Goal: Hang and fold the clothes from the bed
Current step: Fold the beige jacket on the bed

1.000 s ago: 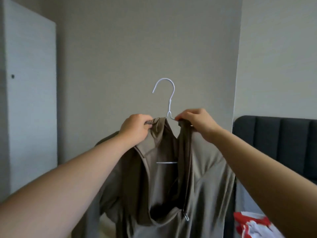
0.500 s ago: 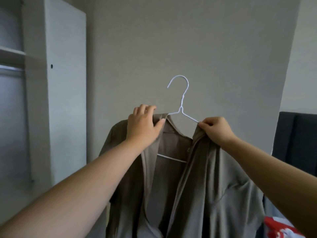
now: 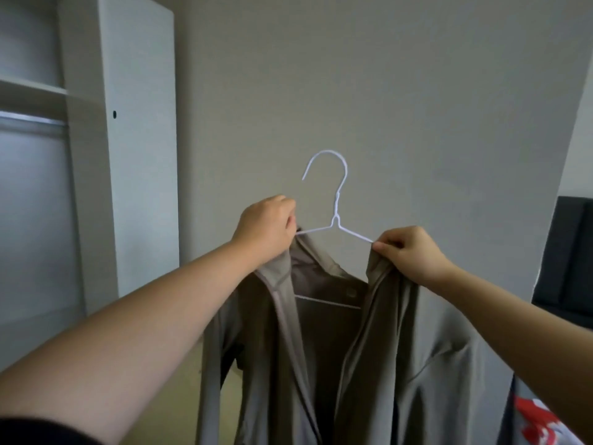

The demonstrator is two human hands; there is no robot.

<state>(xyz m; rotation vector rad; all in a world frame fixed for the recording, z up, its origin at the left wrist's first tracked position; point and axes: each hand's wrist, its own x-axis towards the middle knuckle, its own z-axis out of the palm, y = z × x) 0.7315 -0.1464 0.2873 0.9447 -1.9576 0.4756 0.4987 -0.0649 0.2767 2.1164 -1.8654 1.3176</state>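
The person holds a beige jacket (image 3: 401,364) on a white wire hanger (image 3: 336,220) up in the air, in front of a plain grey wall (image 3: 401,91). The left hand (image 3: 266,228) has its grip clamped on the left side of the collar, at the place where the left arm of the hanger goes into the cloth. Its fingers are curled round the cloth. I cannot tell if the wire is also inside this grip. The right hand (image 3: 409,252) has its grip closed as a pinch: thumb and fingertips press the right edge of the collar, just at the end of the bare part of the right hanger arm.

The hook of the hanger stands upright between the two hands and above them, with its opening to the left. The lower bar of the hanger shows inside the open front of the jacket, below the collar. The two front sides of the jacket hang down apart from each other.

At the left stands a white wardrobe (image 3: 138,123). Inside it, at the far left, there is a shelf (image 3: 32,85) and under it a metal rail (image 3: 32,118). At the right edge a dark headboard (image 3: 574,252) is partly in view. Below it lies something red and white (image 3: 532,419), half hidden by the right forearm, and I cannot tell what it is.
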